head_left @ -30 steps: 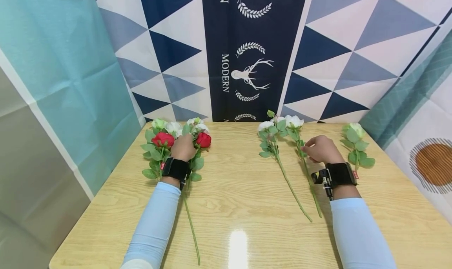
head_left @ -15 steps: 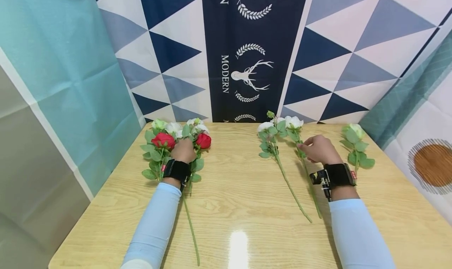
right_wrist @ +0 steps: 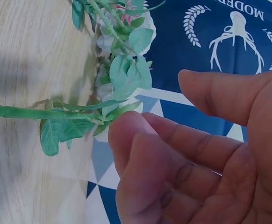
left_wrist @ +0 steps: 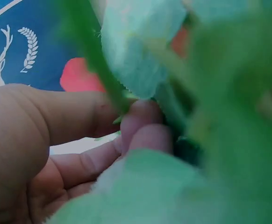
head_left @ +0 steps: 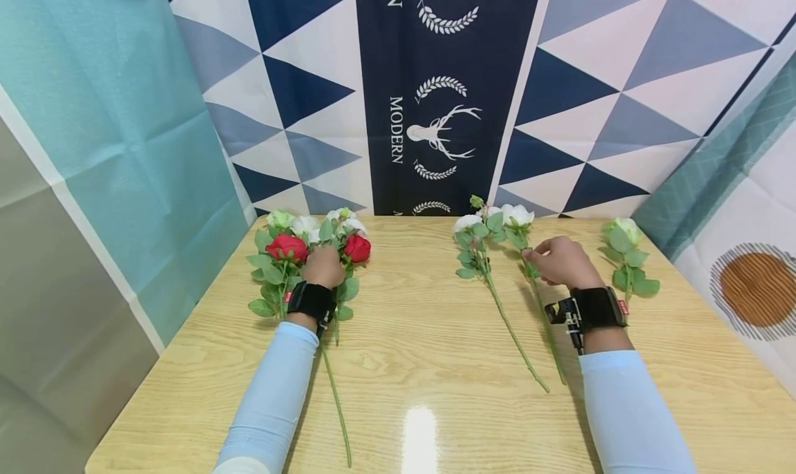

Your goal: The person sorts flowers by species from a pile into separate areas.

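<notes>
My left hand (head_left: 323,267) is in a bunch of artificial flowers at the table's left. In the left wrist view, its thumb and fingertips (left_wrist: 147,135) pinch a green flower stem (left_wrist: 96,60), with blurred leaves hiding part of the grip. Beside this hand lie a red rose (head_left: 287,247) and another red rose (head_left: 357,248), with white and pale green blooms behind. On the right, my right hand (head_left: 564,262) hovers by a white flower (head_left: 517,215) and its stem (head_left: 548,332). Its thumb stands apart from the bent fingers, and nothing is between them.
Left of the right hand lies another white flower (head_left: 468,223) with a long stem. A pale green flower (head_left: 627,231) lies at the far right. The wooden table (head_left: 435,363) meets a patterned cloth backdrop (head_left: 448,101) at the back.
My left hand has shifted slightly toward me, and the red rose beside it has edged left. The right hand has drifted a little left.
</notes>
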A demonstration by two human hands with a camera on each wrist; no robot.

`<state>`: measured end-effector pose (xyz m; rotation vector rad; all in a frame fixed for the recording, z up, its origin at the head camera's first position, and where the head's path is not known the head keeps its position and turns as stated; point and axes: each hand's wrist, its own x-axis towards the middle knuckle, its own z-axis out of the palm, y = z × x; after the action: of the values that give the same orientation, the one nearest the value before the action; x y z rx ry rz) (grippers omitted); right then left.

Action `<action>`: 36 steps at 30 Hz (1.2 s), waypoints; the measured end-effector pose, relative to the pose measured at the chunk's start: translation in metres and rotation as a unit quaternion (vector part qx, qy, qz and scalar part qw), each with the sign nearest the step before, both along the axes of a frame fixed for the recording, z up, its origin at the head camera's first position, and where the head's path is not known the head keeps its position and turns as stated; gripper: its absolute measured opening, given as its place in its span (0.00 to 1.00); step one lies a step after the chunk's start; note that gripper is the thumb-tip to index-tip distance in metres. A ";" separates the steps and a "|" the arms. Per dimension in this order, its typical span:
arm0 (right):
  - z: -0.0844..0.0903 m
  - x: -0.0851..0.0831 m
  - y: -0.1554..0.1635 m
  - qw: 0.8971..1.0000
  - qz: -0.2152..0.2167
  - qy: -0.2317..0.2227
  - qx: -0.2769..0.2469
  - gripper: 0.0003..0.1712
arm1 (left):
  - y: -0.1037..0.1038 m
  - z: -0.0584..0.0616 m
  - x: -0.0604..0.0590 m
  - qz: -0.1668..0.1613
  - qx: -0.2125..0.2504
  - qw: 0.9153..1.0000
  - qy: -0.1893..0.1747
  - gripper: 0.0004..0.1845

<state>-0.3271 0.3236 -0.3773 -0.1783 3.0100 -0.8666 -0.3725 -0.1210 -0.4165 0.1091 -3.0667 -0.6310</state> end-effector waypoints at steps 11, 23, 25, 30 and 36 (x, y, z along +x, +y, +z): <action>0.001 0.000 -0.001 1.000 0.003 0.001 -0.003 0.35 | -0.007 0.009 0.002 0.002 0.076 0.997 0.021 0.18; 0.001 0.000 -0.001 1.000 0.003 -0.002 -0.003 0.36 | -0.017 0.026 0.008 -0.004 0.112 0.992 0.063 0.28; 0.000 0.000 -0.002 1.000 0.004 -0.002 -0.003 0.35 | -0.018 0.029 0.009 -0.002 0.118 0.991 0.067 0.28; 0.001 0.000 -0.002 1.000 0.003 0.000 -0.001 0.36 | -0.018 0.036 0.012 0.002 0.156 0.984 0.081 0.29; 0.003 0.000 -0.002 1.000 0.003 0.002 0.000 0.36 | -0.016 0.046 0.017 0.013 0.188 0.977 0.097 0.24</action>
<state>-0.3273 0.3213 -0.3748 -0.1886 3.0114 -0.8660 -0.3556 -0.1372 -0.3708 0.0827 -2.7217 -1.1393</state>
